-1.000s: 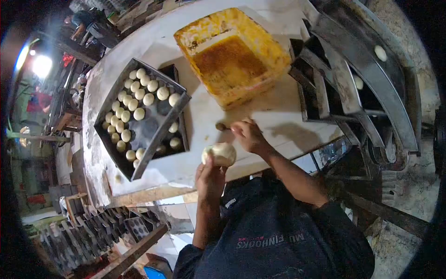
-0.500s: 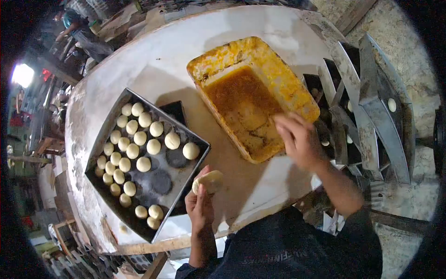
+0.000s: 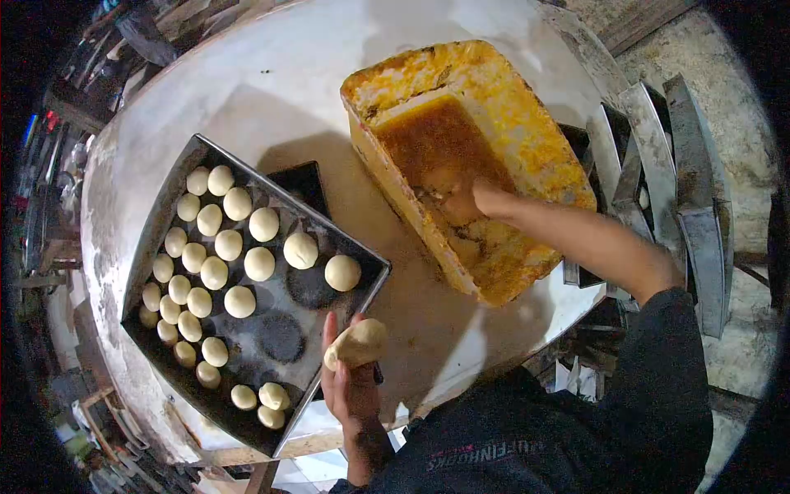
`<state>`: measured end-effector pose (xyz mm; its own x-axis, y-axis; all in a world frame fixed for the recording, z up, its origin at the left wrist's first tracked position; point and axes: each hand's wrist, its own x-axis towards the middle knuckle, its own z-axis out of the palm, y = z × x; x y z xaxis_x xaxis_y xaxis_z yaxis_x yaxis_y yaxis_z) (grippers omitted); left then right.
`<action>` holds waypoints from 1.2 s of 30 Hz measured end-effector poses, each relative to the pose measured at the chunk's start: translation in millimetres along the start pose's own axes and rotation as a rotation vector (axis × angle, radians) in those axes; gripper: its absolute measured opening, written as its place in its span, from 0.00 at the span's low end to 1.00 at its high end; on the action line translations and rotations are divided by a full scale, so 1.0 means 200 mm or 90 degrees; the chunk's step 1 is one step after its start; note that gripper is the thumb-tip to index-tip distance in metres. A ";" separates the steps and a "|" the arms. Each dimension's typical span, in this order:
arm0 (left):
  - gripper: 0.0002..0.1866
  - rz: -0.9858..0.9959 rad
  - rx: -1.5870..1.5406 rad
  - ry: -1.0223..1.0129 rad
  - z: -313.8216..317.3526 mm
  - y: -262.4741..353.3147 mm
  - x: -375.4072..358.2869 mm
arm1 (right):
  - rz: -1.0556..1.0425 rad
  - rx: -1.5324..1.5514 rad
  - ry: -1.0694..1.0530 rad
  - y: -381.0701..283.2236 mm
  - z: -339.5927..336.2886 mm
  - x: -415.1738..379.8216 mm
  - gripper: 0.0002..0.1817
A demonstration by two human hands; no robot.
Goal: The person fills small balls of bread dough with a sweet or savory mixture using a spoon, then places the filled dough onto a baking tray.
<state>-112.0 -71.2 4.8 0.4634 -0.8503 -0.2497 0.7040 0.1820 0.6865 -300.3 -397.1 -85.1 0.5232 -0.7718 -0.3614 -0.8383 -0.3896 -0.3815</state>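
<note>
My left hand [image 3: 354, 387] holds a piece of pale dough [image 3: 359, 343] beside the right corner of a dark metal tray [image 3: 309, 387]. Rows of round dough balls [image 3: 239, 301] sit in that tray. My right hand [image 3: 459, 202] reaches down into a yellow-stained rectangular tub [image 3: 535, 123], at the edge of a brown, wet-looking filling [image 3: 432, 136]. Its fingers are blurred and partly lost against the filling, so their grip does not show.
Under the tray's upper right side is another dark pan [image 3: 304, 185]. Several metal pans [image 3: 654, 156] stand along the table's right side. The pale worktable [image 3: 304, 58] has a worn wooden front edge.
My right hand has moved left and down into the tub. My left hand still holds the dough, now turned more upright. The view has shifted closer to the table.
</note>
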 end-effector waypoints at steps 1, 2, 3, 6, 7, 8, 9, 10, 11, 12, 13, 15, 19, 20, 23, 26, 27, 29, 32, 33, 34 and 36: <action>0.40 0.008 -0.024 -0.038 0.01 -0.01 0.01 | 0.015 0.053 0.001 -0.03 0.01 0.02 0.12; 0.40 0.006 -0.021 -0.042 0.04 0.01 0.02 | 0.043 0.117 -0.024 -0.05 0.00 0.04 0.11; 0.38 0.011 0.039 -0.037 0.11 0.04 0.03 | 0.084 0.189 -0.063 -0.07 -0.04 0.05 0.11; 0.34 0.021 0.089 -0.031 0.20 0.02 0.06 | 0.214 0.423 -0.205 -0.20 -0.32 -0.11 0.11; 0.33 0.029 0.074 -0.027 0.21 0.01 0.07 | 0.195 0.467 -0.216 -0.24 -0.42 -0.22 0.11; 0.30 0.007 0.084 -0.042 0.25 0.04 0.07 | 0.178 0.512 -0.229 -0.27 -0.52 -0.33 0.11; 0.30 0.010 0.083 -0.047 0.27 0.02 0.08 | 0.139 0.595 -0.257 -0.30 -0.60 -0.44 0.11; 0.29 0.008 0.059 -0.041 0.29 0.00 0.09 | 0.137 0.594 -0.252 -0.30 -0.64 -0.54 0.11; 0.28 0.006 0.036 -0.033 0.31 -0.02 0.10 | 0.091 0.614 -0.258 -0.31 -0.66 -0.64 0.11; 0.28 -0.038 0.050 -0.040 0.39 0.02 0.09 | 0.045 0.634 -0.268 -0.32 -0.66 -0.74 0.12; 0.28 -0.037 0.052 -0.039 0.43 0.01 0.09 | 0.043 0.635 -0.268 -0.32 -0.63 -0.82 0.12; 0.28 -0.090 -0.015 -0.059 0.49 -0.01 0.06 | -0.180 0.507 -0.134 -0.34 -0.54 -1.00 0.11; 0.28 -0.193 -0.119 -0.100 0.46 -0.08 -0.05 | -0.373 0.223 0.203 -0.41 -0.26 -1.25 0.18; 0.27 -0.198 -0.129 -0.111 0.43 -0.09 -0.08 | -0.376 0.099 0.231 -0.39 -0.17 -1.29 0.24; 0.25 -0.217 -0.045 0.006 0.35 -0.13 -0.17 | -0.358 -0.024 0.248 -0.33 0.14 -1.34 0.35; 0.21 -0.158 -0.031 0.095 0.21 -0.24 -0.24 | -0.285 0.033 0.314 -0.28 0.40 -1.33 0.26; 0.19 -0.111 -0.028 0.146 0.20 -0.27 -0.27 | -0.293 0.038 0.312 -0.28 0.40 -1.32 0.26; 0.20 -0.068 -0.014 0.152 0.17 -0.26 -0.33 | 0.006 0.317 0.070 -0.25 0.39 -1.28 0.20; 0.22 -0.029 -0.023 0.075 0.23 -0.24 -0.43 | -0.130 0.159 0.242 -0.15 0.51 -1.23 0.15; 0.23 -0.025 -0.023 0.051 0.26 -0.25 -0.47 | -0.210 0.138 0.301 -0.19 0.45 -1.29 0.16; 0.24 -0.024 -0.022 0.027 0.28 -0.27 -0.51 | -0.287 0.110 0.363 -0.24 0.38 -1.34 0.16; 0.24 -0.027 -0.018 -0.018 0.30 -0.34 -0.58 | -0.280 0.340 0.288 -0.33 0.24 -1.50 0.15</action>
<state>-247.2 -14.2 28.1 0.4171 -0.8712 -0.2588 0.7377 0.1582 0.6563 -394.2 -116.5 8.2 0.5789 -0.7765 0.2489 -0.3261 -0.5002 -0.8022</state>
